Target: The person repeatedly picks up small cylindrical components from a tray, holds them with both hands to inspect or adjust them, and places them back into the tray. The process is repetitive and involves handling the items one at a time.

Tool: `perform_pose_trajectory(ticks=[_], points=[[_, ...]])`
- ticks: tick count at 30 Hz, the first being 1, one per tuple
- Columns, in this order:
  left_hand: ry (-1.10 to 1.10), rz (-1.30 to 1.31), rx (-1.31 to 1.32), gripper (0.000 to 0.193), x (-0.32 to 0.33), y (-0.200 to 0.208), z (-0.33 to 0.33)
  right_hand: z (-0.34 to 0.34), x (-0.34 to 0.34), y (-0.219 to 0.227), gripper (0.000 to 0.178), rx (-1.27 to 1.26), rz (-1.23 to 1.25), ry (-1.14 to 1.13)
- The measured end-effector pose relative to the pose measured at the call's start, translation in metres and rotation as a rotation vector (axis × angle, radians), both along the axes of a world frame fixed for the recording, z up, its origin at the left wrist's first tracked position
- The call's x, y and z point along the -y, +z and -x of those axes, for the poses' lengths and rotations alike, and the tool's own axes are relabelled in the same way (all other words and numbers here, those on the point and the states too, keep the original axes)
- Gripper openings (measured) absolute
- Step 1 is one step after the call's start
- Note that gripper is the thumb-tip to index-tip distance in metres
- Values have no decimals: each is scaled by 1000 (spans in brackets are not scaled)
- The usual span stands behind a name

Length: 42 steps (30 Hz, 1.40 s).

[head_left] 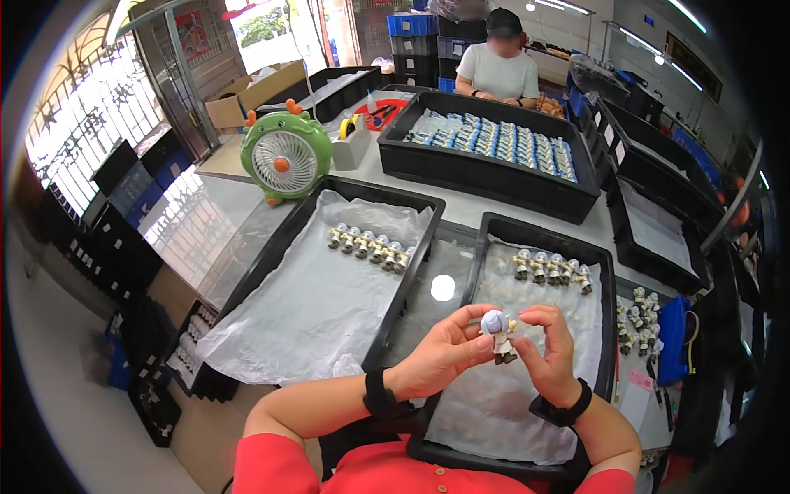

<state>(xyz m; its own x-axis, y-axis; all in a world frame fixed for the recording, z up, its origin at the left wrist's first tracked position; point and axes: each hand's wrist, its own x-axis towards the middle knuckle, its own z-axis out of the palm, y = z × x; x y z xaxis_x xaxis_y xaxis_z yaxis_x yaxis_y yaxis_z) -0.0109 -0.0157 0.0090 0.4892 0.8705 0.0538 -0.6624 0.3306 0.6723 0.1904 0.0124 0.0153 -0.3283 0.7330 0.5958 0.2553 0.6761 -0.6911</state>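
Observation:
A small figurine (499, 336) with pale lilac hair, a cream body and dark brown feet is held upright over the right-hand tray. My left hand (451, 346) pinches it between thumb and fingers from the left. Close on its other side is my right hand (550, 350), thumb and index finger curved and apart; whether a fingertip touches the figurine is hard to tell. Behind it, a short row of similar figurines (553, 272) lies in the black paper-lined tray (607, 329). Another row of figurines (372, 249) rests on the white liner of the left tray (284, 255).
A green animal-shaped fan (285, 156) stands beyond the left tray, beside a tape dispenser (352, 146). A large black tray (494, 181) holds rows of blue-and-white pieces. More figurines (638, 319) and a blue box (673, 342) are at right. A co-worker (500, 70) sits across.

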Motion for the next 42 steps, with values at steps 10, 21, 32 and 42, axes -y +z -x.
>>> perform_pose_trajectory(ticks=[10, 21, 32, 42], points=[[732, -454, -122, 39, 0, 83, 46, -2, 1, -1, 30, -29, 73, 5], [19, 185, -275, 47, 5, -12, -10, -4, 4, 1, 32, 26, 158, 69], [-46, 108, -392, 44, 10, -11, -10, 12, 9, -1, 73, 248, -75, 283], [-61, 66, -264, 39, 9, -14, -9, 9, 10, 2, 70, 275, -81, 247]])
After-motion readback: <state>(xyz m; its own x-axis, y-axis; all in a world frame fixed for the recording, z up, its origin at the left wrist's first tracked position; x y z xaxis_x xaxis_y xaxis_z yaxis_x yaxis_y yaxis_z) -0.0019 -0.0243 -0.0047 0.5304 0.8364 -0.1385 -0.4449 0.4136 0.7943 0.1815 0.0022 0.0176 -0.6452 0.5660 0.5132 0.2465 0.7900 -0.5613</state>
